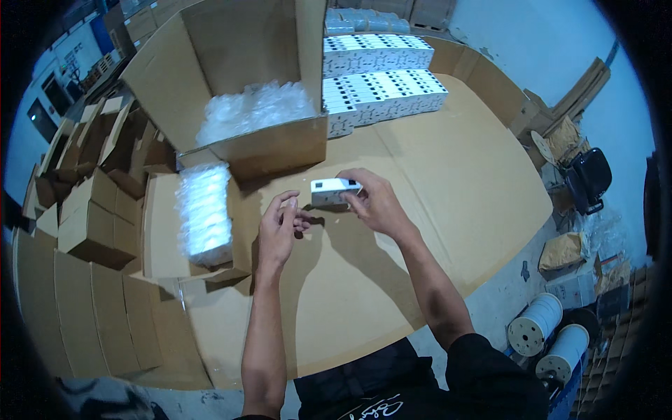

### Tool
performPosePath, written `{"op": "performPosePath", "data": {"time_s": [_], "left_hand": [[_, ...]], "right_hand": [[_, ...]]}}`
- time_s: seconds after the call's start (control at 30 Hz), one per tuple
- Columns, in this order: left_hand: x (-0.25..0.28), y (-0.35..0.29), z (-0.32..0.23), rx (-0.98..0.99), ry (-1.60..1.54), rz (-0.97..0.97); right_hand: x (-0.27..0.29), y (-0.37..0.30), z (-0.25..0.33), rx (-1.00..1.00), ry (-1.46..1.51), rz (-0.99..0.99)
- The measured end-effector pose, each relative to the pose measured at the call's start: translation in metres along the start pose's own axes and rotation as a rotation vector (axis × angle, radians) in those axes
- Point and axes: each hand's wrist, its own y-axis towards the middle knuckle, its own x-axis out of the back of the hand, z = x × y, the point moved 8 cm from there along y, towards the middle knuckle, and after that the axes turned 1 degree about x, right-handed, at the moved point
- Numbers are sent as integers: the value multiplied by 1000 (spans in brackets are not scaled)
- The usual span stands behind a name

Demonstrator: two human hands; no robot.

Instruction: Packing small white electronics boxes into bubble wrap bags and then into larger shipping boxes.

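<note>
My right hand (376,203) grips the right end of a small white box (327,192) with dark square marks, just over the cardboard-covered table (448,189). My left hand (280,227) is to the left of that box, apart from it, fingers loosely curled and separated, holding nothing. Left of my left hand, an open carton (241,238) holds a bubble-wrapped row of white boxes (205,217). Behind it stands a larger open carton (280,147) with clear bubble wrap (255,108) inside.
Stacked white boxes (392,94) stand in rows at the back of the table. Empty brown cartons (94,217) crowd the left side. On the floor at right lie cable spools (535,323), a black chair (588,175) and a brown paper package (562,252).
</note>
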Motion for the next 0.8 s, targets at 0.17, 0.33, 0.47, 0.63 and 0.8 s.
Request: {"op": "performPosePath", "data": {"time_s": [0.17,0.33,0.47,0.63,0.8], "left_hand": [[7,-4,6,69,-300,-4],[14,3,10,41,-314,-37],[18,5,4,-64,-269,-115],[20,6,-7,-170,-212,-114],[29,3,-5,-247,109,-127]], "right_hand": [[-31,-8,23,63,52,21],[-37,-4,20,136,217,-38],[-52,1,1,30,374,-100],[-65,0,-31,-81,434,-126],[-65,-3,-27,-98,393,-93]]}}
